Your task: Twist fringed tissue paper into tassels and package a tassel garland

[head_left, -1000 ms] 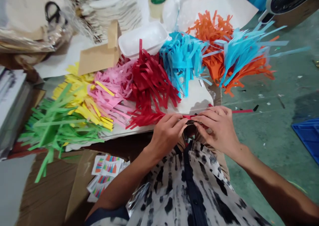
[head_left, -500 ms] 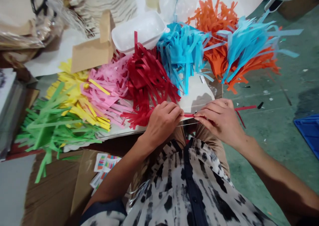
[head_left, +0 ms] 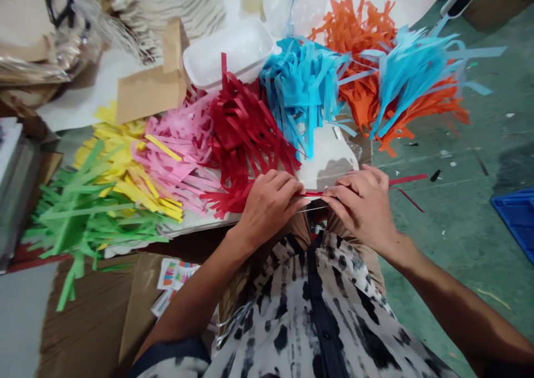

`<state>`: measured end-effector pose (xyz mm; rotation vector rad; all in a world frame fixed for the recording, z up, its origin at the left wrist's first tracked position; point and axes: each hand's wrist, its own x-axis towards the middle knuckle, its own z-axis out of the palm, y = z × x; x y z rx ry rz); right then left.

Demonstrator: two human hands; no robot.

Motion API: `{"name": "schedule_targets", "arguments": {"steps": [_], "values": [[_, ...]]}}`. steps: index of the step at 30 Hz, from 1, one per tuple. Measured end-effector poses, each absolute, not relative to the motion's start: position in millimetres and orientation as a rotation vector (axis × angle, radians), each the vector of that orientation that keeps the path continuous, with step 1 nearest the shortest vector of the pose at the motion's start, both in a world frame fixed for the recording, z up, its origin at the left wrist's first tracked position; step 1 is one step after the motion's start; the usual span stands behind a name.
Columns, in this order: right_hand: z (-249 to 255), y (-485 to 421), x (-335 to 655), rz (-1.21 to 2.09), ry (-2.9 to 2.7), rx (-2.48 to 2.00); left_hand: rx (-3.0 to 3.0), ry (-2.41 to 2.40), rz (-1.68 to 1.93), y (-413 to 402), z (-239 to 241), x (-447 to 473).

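My left hand [head_left: 271,200] is closed on a red paper tassel [head_left: 227,200], whose fringe fans out to the left of my fingers. The narrow twisted middle stretches level across the gap to my right hand [head_left: 365,205], which pinches it between thumb and fingers. Past the right hand, loose red strips [head_left: 409,180] stick out over the floor. A thin white string [head_left: 314,208] runs just below the twisted part, between both hands. Behind the left hand lies a pile of red fringe [head_left: 242,117]. Inside both closed hands the tassel is hidden.
Fringe piles in green [head_left: 79,205], yellow [head_left: 112,161], pink [head_left: 179,128], blue [head_left: 304,78] and orange [head_left: 359,39] line the table. Behind them are a white tray [head_left: 229,53], brown cardboard [head_left: 150,91] and black-handled scissors [head_left: 60,5]. A blue crate [head_left: 515,214] stands on the floor right.
My right hand has turned slightly, its fingers shifting on the twisted part. The red strips beyond it have swung, one now angled further right. The left hand stays nearly in place.
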<state>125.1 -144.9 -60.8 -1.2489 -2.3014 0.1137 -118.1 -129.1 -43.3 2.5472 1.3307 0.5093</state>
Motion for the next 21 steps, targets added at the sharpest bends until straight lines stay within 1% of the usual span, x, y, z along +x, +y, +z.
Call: {"name": "schedule_targets", "arguments": {"steps": [4,8,21], "values": [[-59.1,-144.2,129.6,0.251,-2.215,-1.327,2.470,1.330,0.532,-130.5,-42.4,-122.1],[-52.6,-142.8,130.7,0.328,-2.207,-1.390,2.477,1.450,0.516,-130.9,-41.1,-125.3],[-47.4,-144.6,121.5,0.191,-2.248,-1.559,2.339,1.615,0.493,-129.2,-34.2,-127.7]]}}
